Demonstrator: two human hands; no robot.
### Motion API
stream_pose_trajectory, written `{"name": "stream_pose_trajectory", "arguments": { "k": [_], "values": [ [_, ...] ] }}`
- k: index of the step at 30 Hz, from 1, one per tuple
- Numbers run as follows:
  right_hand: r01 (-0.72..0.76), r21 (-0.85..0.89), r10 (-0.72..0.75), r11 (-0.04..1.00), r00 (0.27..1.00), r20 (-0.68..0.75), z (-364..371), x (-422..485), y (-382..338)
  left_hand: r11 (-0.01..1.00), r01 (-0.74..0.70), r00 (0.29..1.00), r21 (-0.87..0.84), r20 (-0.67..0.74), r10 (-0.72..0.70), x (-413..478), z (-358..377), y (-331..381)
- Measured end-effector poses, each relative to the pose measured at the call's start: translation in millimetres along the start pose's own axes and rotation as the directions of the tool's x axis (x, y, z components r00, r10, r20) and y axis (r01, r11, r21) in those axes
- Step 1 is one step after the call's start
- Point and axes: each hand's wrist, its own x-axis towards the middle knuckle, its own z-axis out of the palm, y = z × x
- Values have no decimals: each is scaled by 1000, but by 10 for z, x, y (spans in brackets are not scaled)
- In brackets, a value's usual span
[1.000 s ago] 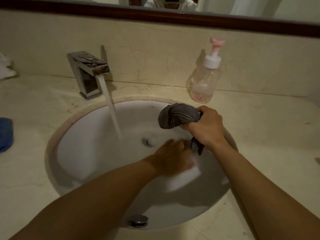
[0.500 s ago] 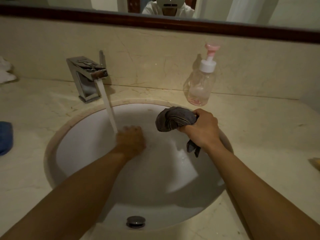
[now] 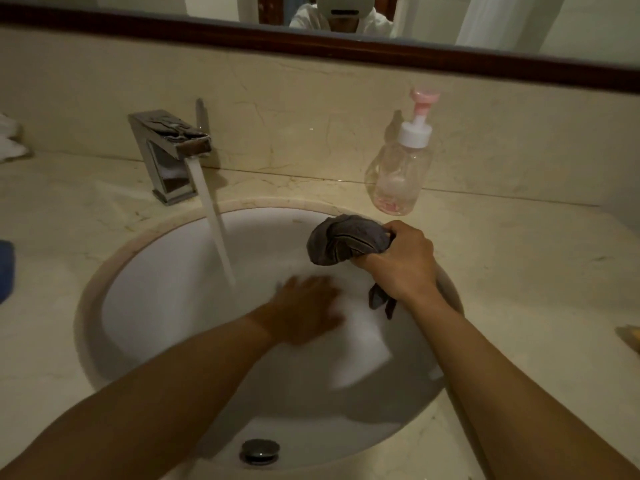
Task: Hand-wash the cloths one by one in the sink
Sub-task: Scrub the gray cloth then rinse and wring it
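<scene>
Right hand: the right hand (image 3: 403,263) is closed in a fist round a bunched dark grey fabric cloth (image 3: 343,242), holding it above the right side of the white oval ceramic sink (image 3: 166,306). One end bulges out past the thumb and a short tail hangs below the wrist.
Left hand: the left hand (image 3: 306,308) is low in the basin, just right of the water – blurred, but the fingers seem stretched out flat, gripping nothing.
Water: a white stream (image 3: 214,220) falls from the square chrome tap (image 3: 169,150) into the basin.
Counter: a clear plastic pump bottle with a pink nozzle (image 3: 398,178) stands behind the sink, and a blue cloth (image 3: 6,268) lies at the far left edge.
</scene>
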Motion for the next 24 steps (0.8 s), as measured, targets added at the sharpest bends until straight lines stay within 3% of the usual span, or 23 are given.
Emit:
{"name": "stream_pose_trajectory", "arguments": {
  "k": [6,10,13,16,19,21,24],
  "values": [
    [-23,22,23,999,999,-26,1,-4,-12,913,404,912,52,-96,-398,-329,-36,-740],
    [-32,48,33,998,999,-26,-8,-1,-8,878,478,873,28,-128,-471,-239,-122,-568],
    [-30,64,33,998,999,-32,1,2,-10,936,342,921,-82,-166,-351,-95,-183,-253],
    [-13,56,15,998,999,-32,-8,0,-6,987,57,972,-150,-216,-89,-1,-68,216],
    [8,49,-6,999,999,-34,-6,0,0,972,-200,957,-119,-237,168,46,68,633],
    [14,42,-12,999,999,-38,0,-1,-3,968,-238,955,-81,-201,218,75,124,687],
    [12,44,-11,999,999,-34,-6,-8,-8,987,-161,978,-13,-134,158,43,84,347]
  ]
}}
